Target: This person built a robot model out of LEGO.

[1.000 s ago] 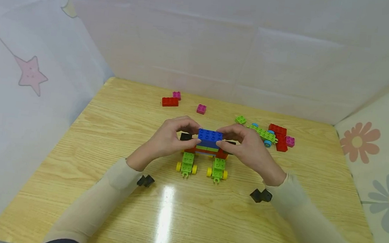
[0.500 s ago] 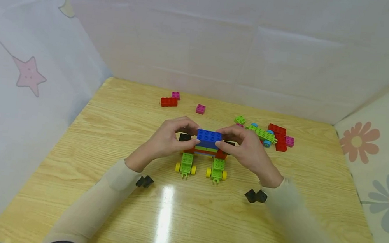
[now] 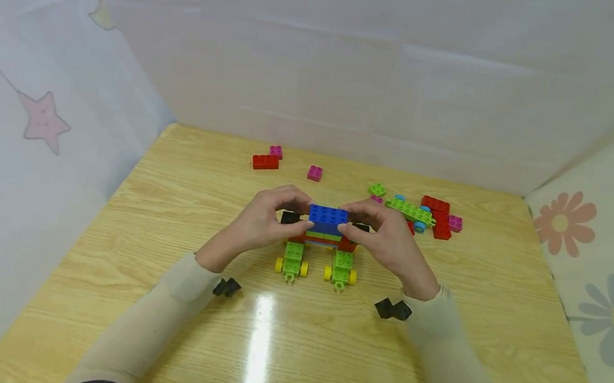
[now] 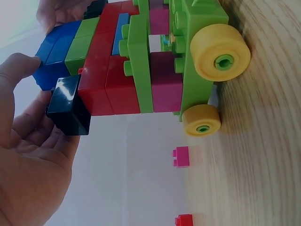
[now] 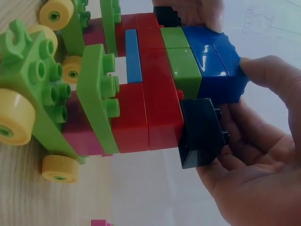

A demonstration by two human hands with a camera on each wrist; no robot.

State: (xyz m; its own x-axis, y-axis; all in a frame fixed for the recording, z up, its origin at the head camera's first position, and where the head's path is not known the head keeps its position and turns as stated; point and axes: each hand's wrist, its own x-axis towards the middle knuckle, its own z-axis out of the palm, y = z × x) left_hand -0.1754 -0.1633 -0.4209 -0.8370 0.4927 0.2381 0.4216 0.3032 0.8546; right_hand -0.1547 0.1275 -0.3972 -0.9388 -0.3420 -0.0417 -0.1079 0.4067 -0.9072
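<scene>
A toy-brick build stands mid-table on two lime wheeled bases point(image 3: 293, 259) with yellow wheels point(image 4: 220, 52). Above the wheels come purple bricks point(image 5: 83, 125), lime bricks and red bricks point(image 5: 160, 84). A dark brick point(image 4: 70, 101) sticks out at each end. Two layers of blue bricks point(image 3: 328, 217) top the build, over lime bricks point(image 5: 183, 68). My left hand point(image 3: 266, 221) pinches the left end of the blue bricks, thumb in front and fingers behind. At the right end, my right hand point(image 3: 386, 233) pinches them likewise. Fingertips behind are partly hidden.
Behind the build lie a red brick point(image 3: 265, 162) and pink bricks point(image 3: 315, 173). To the back right are a lime wheeled base point(image 3: 409, 210) with blue wheels, red bricks point(image 3: 441, 225), a pink brick point(image 3: 455, 223) and a small lime brick point(image 3: 377, 189). Cloth walls border the table point(image 3: 170, 339).
Both hands keep their grip on the blue bricks, and the build stays in place. The right wrist and forearm have swung inward, to the left. The head view has shifted slightly.
</scene>
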